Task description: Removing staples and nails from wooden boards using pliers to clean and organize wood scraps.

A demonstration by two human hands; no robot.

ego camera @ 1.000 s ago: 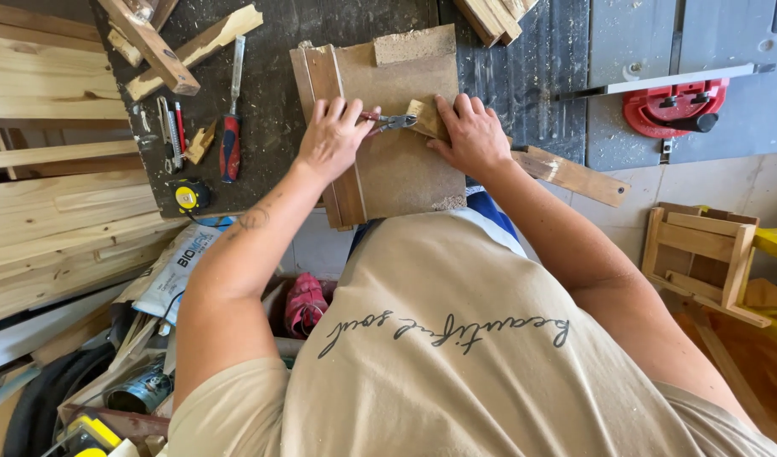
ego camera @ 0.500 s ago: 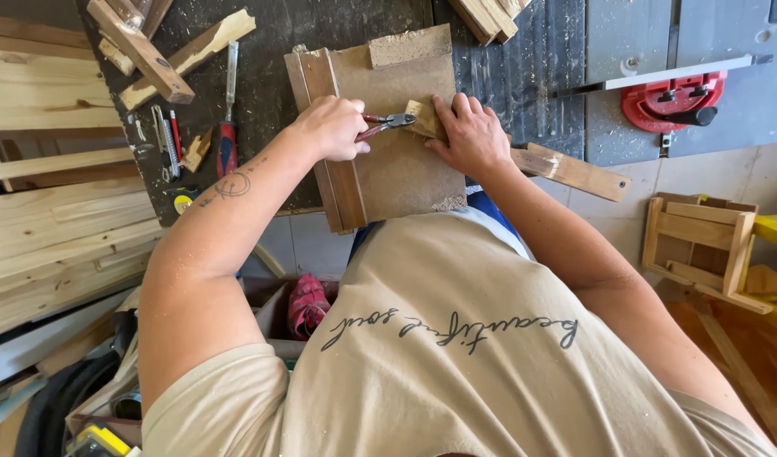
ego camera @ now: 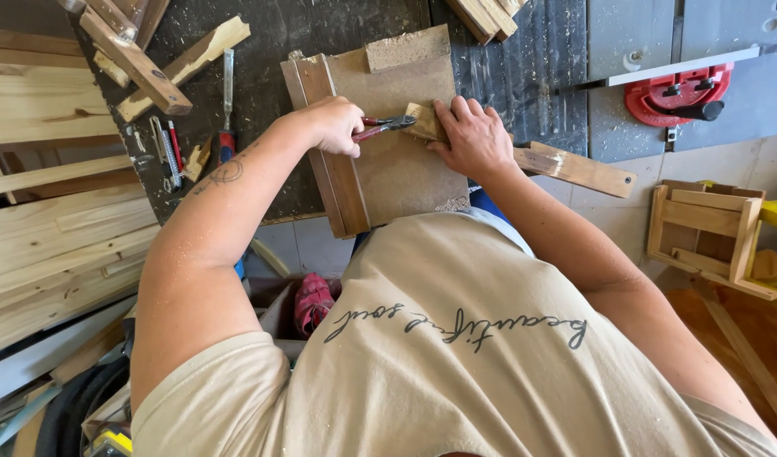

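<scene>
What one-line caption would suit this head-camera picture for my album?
Left hand works red-handled pliers against a small wood block pinned by the right hand on a brown board.

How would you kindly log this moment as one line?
left hand: grips red-handled metal pliers | right hand: holds small pale wood block | base: brown fibreboard panel
</scene>
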